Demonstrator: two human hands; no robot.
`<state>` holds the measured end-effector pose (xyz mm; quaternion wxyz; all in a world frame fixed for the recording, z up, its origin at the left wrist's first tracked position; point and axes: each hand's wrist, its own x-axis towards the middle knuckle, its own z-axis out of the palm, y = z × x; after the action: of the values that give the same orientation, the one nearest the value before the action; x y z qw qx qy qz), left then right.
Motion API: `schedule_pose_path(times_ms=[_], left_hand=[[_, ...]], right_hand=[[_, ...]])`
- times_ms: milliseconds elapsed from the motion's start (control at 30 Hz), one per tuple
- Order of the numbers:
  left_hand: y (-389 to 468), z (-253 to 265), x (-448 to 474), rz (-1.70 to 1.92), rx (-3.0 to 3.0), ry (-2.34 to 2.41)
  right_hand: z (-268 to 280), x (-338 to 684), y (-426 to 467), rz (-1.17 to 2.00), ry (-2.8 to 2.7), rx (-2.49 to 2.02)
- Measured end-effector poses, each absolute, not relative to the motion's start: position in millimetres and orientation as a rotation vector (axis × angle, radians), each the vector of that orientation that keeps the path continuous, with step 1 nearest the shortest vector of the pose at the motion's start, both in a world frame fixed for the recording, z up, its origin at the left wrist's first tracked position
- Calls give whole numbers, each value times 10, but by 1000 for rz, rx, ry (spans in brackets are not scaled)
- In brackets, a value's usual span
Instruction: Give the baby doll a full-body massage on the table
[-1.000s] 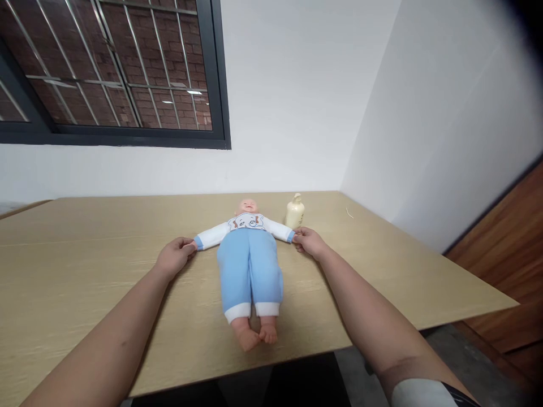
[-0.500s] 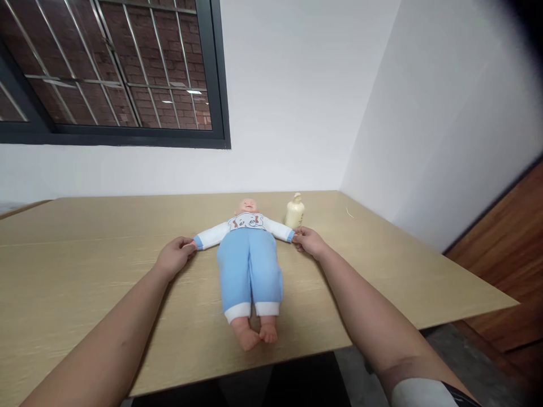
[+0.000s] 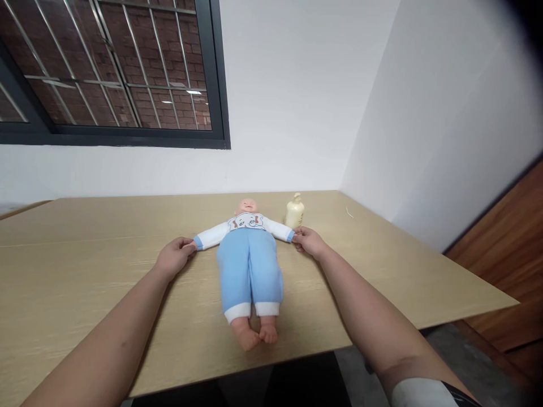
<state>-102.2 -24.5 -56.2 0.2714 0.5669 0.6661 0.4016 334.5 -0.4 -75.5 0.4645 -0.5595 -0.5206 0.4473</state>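
A baby doll lies on its back on the wooden table, feet toward me and head at the far side. It wears a white top with a printed animal face and light blue trousers with white cuffs. Both its arms are stretched out sideways. My left hand is closed around the doll's hand at the left, just past the blue cuff. On the other side, my right hand pinches the doll's other hand. My fingers mostly hide both small hands.
A cream pump bottle stands just behind my right hand. Farther right lies a thin white strip. White walls meet at the table's back right, and a barred window is at the upper left.
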Motion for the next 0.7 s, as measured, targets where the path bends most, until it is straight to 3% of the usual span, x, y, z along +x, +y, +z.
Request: schedule_pose_path(times_ms=[700], left_hand=[[-248,-547,-1017,1033,1572,1851]], right_hand=[[-722,3344,-29,1063,-1316,-1399]])
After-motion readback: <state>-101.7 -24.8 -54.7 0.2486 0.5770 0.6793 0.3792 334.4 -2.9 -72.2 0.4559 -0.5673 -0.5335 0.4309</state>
